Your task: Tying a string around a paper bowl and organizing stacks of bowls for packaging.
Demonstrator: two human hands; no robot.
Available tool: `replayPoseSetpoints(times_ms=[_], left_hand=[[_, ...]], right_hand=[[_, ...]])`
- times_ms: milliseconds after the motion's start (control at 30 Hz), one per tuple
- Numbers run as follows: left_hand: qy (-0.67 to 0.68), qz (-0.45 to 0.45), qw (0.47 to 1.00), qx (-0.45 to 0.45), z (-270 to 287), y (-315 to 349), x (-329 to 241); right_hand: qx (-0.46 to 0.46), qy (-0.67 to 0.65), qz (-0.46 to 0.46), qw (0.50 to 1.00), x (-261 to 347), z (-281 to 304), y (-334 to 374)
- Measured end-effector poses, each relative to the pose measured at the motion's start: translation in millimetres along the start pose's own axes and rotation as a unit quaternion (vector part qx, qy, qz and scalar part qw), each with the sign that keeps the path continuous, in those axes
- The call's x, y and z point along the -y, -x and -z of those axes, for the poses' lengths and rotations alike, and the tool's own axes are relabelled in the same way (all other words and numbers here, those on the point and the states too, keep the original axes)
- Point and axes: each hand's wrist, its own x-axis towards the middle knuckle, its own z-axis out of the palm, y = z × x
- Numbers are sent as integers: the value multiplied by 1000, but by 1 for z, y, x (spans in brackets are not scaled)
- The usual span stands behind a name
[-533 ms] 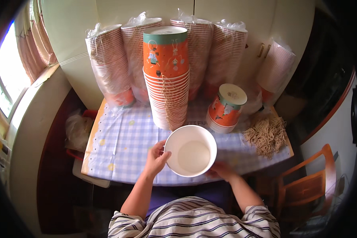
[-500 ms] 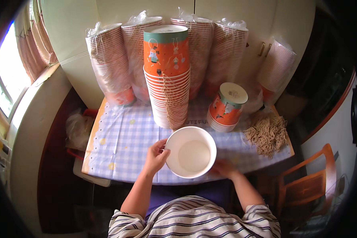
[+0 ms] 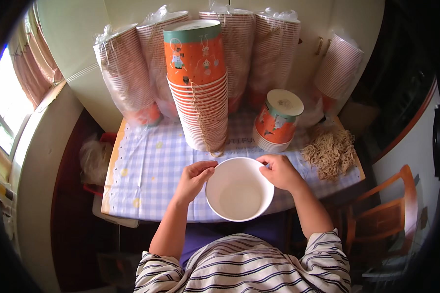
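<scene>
Over the near edge of the table covered with blue-and-white checked cloth (image 3: 164, 190), the right hand (image 3: 282, 172) grips a round paper bucket with a white inside (image 3: 239, 193), thumb over the upper-right rim and fingers round the outside. The left hand (image 3: 194, 180) has its fingertips at the upper-left rim, slightly spread; whether they pinch the wall cannot be told. With a hand on either side, the bucket is probably kept steady, its open mouth tipped up toward the person; its base is hidden, so whether it touches the table cannot be told.

Just beyond, midway along the table, stands a tall column of nested orange-and-green paper buckets (image 3: 196, 58), bases up, likely because the wide rims give the firmer footing. A beige twisted cord (image 3: 198, 110) hangs down its front. To its right, a short stack of similar orange-and-green buckets (image 3: 277, 128) also stands base up. Near the right edge lies a loose heap of beige cords (image 3: 330, 154), apart from the stacks and nearest the right hand, perhaps for easy reach.

Along the far edge, columns of buckets in clear plastic bags (image 3: 120, 73) stand in a row before a cream cupboard (image 3: 78, 29), the bags presumably keeping each column together
</scene>
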Motion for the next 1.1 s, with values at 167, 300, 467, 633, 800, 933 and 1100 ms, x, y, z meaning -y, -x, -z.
replayPoseSetpoints(times_ms=[167,300,467,633,800,933,1100], left_hand=[[36,35,999,18,7,17,-4],[46,57,997,25,7,15,-4],[34,65,996,47,4,14,-2],[48,75,994,56,5,15,-2],[74,60,992,76,2,16,-8],[53,71,993,83,-3,16,-13],[40,88,993,69,-5,20,-12]], right_hand=[[-27,39,9,999,20,4,8],[-28,27,13,999,16,3,10],[-20,34,21,999,19,1,12],[-27,34,22,999,27,1,16],[-17,36,27,999,33,4,17],[7,14,28,999,30,4,16],[40,-13,-1,999,34,7,17]])
